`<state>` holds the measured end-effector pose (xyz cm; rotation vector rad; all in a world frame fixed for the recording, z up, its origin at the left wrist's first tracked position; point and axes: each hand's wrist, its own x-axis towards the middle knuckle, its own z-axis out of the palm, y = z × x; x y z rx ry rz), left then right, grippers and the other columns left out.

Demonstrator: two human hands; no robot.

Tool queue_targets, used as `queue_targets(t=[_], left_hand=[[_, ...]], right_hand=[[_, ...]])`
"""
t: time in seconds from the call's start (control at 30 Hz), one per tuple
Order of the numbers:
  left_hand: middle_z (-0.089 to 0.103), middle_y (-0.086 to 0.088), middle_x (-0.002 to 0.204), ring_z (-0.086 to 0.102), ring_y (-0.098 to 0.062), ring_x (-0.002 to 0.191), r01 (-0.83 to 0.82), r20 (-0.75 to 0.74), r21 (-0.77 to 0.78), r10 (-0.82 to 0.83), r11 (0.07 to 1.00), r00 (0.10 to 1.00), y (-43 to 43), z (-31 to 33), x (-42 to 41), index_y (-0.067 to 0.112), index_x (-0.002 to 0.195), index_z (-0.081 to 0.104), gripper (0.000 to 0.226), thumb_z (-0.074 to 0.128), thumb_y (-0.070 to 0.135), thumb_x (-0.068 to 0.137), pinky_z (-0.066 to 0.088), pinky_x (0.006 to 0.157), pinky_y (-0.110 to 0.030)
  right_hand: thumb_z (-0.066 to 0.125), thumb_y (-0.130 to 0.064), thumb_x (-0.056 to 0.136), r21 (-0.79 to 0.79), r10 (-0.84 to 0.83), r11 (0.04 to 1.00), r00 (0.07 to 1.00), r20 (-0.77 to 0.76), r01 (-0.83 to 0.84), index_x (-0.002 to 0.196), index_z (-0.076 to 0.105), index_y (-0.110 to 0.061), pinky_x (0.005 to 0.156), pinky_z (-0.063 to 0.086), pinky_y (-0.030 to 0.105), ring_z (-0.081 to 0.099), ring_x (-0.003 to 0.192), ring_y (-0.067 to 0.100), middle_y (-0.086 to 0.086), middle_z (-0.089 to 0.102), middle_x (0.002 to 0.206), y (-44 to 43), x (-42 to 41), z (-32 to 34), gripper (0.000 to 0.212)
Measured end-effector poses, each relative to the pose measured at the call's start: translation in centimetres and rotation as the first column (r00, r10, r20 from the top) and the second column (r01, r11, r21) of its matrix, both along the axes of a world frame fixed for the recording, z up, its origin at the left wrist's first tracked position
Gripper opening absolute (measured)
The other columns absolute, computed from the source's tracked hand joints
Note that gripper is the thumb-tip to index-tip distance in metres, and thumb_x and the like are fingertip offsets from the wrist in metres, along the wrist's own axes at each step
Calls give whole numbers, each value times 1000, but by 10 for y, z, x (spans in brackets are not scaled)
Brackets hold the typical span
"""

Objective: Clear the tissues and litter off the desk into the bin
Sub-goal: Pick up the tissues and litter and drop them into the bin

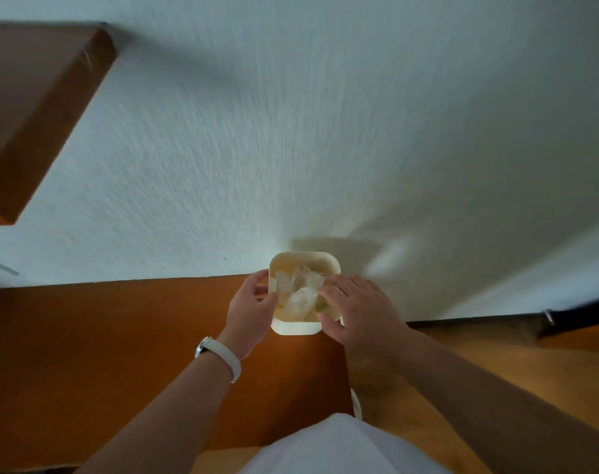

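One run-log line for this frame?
left hand on bin rim | right hand over tissues | tissues inside bin

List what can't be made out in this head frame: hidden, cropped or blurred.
- Bin: its right rim is covered by the right hand, its left rim by the left hand; depth unseen.
- Tissues: crumpled and soft-focus, count unclear; whether either hand grips them cannot be told.
- Desk: not identifiable in the head view.
- Wall: motion-blurred.
- Wristband: face too small to read.
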<state>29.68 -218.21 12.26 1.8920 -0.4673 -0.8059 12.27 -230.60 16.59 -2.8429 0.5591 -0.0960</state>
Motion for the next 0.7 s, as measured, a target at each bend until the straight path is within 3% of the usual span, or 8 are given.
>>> queue_targets(t=[0.3, 0.7], left_hand=[[68, 9, 98, 70, -12, 83, -112, -13, -9, 112, 994, 994, 9, 5, 17, 37, 124, 54, 40, 63, 20, 88, 60, 63, -32], [70, 8, 94, 70, -10, 75, -215, -51, 16, 216, 976, 975, 0, -5, 23, 33, 123, 55, 37, 59, 16, 90, 61, 61, -38]], right_hand=[[49, -45, 91, -32, 85, 996, 994, 73, -83, 124, 54, -19, 101, 30, 35, 49, 118, 20, 3, 57, 126, -8, 13, 1, 43], [44, -48, 92, -24, 130, 991, 991, -29, -130, 127, 54, -18, 105, 34, 40, 44, 124, 21, 3, 54, 132, -14, 12, -2, 47]])
